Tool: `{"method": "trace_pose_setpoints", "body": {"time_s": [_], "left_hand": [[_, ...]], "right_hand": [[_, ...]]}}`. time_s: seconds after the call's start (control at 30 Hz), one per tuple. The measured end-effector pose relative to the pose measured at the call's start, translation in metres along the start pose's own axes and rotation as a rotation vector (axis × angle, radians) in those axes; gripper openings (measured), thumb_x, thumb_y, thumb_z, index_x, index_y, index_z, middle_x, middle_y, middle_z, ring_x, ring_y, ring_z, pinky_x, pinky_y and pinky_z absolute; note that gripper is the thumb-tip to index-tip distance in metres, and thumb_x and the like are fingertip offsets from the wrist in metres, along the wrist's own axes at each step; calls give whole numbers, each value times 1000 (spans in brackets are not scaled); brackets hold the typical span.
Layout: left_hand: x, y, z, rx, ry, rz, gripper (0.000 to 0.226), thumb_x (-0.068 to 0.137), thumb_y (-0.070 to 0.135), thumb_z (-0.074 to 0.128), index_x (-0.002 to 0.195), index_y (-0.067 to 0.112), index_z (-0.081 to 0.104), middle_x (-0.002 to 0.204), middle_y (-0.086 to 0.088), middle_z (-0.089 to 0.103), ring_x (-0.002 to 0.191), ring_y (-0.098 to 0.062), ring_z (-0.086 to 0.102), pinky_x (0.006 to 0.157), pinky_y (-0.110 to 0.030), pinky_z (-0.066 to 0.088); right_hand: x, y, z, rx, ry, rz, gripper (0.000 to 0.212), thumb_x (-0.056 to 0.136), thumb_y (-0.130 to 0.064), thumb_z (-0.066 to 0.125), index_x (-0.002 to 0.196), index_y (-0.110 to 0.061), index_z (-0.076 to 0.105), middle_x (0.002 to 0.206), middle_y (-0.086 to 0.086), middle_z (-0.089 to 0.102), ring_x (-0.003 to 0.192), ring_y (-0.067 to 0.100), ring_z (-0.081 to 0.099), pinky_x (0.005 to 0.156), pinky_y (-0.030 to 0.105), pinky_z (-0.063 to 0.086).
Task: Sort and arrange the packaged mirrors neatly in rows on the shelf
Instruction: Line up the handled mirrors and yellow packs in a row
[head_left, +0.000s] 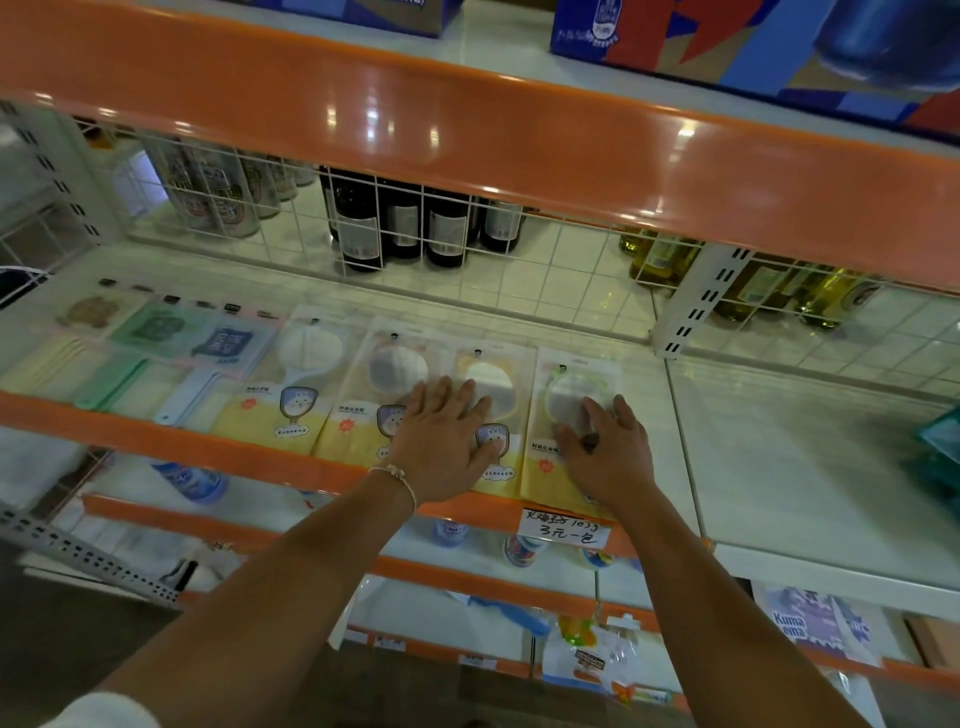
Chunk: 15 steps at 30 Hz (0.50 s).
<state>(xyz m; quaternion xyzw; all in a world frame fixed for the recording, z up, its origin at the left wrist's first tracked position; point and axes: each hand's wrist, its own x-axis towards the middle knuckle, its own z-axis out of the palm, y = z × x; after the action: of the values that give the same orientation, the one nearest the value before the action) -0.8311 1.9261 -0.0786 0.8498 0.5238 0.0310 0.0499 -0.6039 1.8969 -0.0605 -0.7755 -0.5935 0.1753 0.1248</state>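
The white shelf (649, 332) with its orange front edge carries a row of packaged mirrors (291, 384) lying flat, side by side. The left hand (447, 447) presses flat, fingers straight, on the yellow-rimmed pack (488, 387) — the right hand (605, 452) rests likewise on the green-rimmed pack (571, 384) just beside it.

One head camera looks forward and down, close above the shelf (779, 441).
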Motion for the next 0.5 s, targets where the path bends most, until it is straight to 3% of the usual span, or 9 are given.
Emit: {"method": "trace_pose_setpoints", "body": {"time_s": [0.23, 0.37, 0.5], "left_hand": [[0, -2, 3, 18, 21, 25, 80, 88, 65, 4, 153, 22, 24, 162, -8, 13, 149, -34, 5, 121, -49, -1], [0, -6, 2, -26, 34, 26, 73, 92, 63, 12, 153, 24, 24, 163, -7, 9, 149, -31, 1, 121, -49, -2], [-6, -26, -9, -23, 80, -76, 81, 87, 60, 1, 152, 19, 26, 162, -10, 13, 149, -31, 4, 120, -50, 2]], "right_hand": [[-2, -2, -2, -13, 0, -2, 65, 95, -56, 46, 150, -26, 32, 163, 10, 12, 145, 32, 21, 116, 41, 22], [-3, -3, -5, -28, 1, 8, 66, 93, -60, 44, 150, -28, 32, 163, 10, 12, 145, 35, 19, 116, 45, 22], [-3, -19, -12, -72, 48, 10, 64, 93, -63, 40, 150, -35, 30, 164, 4, 5, 148, 34, 8, 116, 51, 16]]}}
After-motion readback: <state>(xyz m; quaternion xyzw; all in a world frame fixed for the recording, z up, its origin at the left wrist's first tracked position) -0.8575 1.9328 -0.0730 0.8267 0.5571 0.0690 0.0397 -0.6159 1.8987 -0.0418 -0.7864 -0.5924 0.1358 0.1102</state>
